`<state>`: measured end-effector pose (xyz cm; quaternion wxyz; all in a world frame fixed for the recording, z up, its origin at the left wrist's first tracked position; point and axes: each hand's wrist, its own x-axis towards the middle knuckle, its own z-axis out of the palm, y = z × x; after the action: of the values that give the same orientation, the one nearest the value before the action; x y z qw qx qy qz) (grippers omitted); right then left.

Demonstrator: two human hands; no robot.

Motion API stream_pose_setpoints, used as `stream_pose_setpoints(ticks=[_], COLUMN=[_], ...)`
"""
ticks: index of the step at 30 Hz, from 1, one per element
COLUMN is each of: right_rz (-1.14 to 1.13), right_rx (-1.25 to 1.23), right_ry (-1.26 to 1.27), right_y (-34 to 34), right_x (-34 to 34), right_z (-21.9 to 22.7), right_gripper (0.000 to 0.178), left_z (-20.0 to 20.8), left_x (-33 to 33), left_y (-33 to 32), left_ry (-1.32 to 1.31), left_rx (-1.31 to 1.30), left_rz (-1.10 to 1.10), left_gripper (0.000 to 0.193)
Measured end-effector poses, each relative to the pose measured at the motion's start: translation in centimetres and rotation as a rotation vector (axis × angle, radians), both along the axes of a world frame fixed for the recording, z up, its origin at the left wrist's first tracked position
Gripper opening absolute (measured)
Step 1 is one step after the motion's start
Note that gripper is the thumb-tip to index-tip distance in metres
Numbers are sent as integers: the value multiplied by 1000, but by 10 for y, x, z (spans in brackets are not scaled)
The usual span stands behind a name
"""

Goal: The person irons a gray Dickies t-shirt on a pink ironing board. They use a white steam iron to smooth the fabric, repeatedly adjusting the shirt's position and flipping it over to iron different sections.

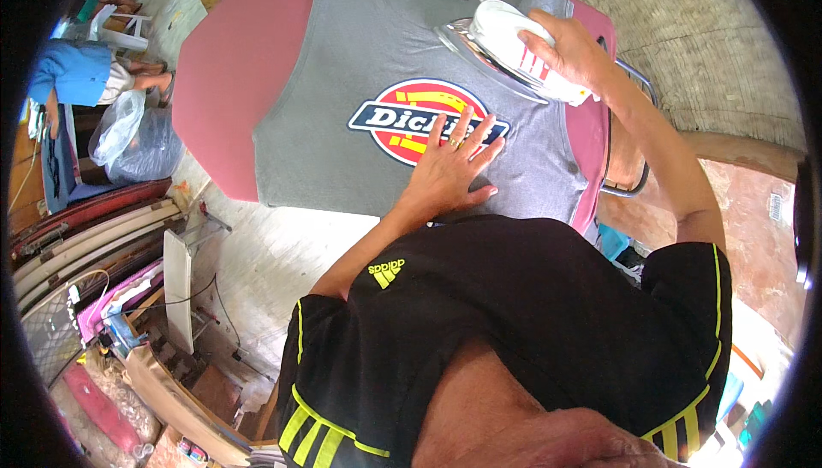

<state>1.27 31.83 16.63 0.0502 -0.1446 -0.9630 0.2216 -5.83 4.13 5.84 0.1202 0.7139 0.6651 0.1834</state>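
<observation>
A grey sleeveless shirt [342, 65] with a red, yellow and blue printed emblem is spread over a pinkish-red ironing board [231, 74]. My left hand [449, 168] lies flat on the shirt, fingers spread across the lower right of the emblem. Up to the right, my right hand [569, 50] is wrapped round the handle of a white clothes iron [501, 27]. The iron's metal soleplate edge is over the shirt's upper right part, near the neckline; whether it presses on the cloth I cannot tell.
At the far left, a person in a blue top [77, 70] is beside clear plastic bags [141, 138]. Stacked boards and bundles [103, 228] line the left side. A metal frame [638, 83] sticks out past the board's right edge. A woven mat wall [685, 31] stands at the upper right.
</observation>
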Motion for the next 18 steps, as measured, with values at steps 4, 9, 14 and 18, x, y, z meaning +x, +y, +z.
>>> stream_pose_setpoints(ticks=[4, 9, 14, 18], right_rz=[-115, -157, -419, -282], right_rx=[-57, 4, -33, 184], right_ry=[-80, 22, 41, 179], right_y=[-10, -8, -3, 13], right_x=[-7, 6, 3, -35], right_z=[2, -5, 1, -6], right_gripper=[36, 32, 29, 37], left_z=[-5, -12, -13, -16], left_x=[-4, -9, -13, -11], left_y=[1, 1, -1, 0], left_ry=[-36, -83, -136, -109], left_rx=[-4, 40, 32, 23], left_rz=[-31, -67, -70, -95], left_gripper=[78, 79, 78, 77])
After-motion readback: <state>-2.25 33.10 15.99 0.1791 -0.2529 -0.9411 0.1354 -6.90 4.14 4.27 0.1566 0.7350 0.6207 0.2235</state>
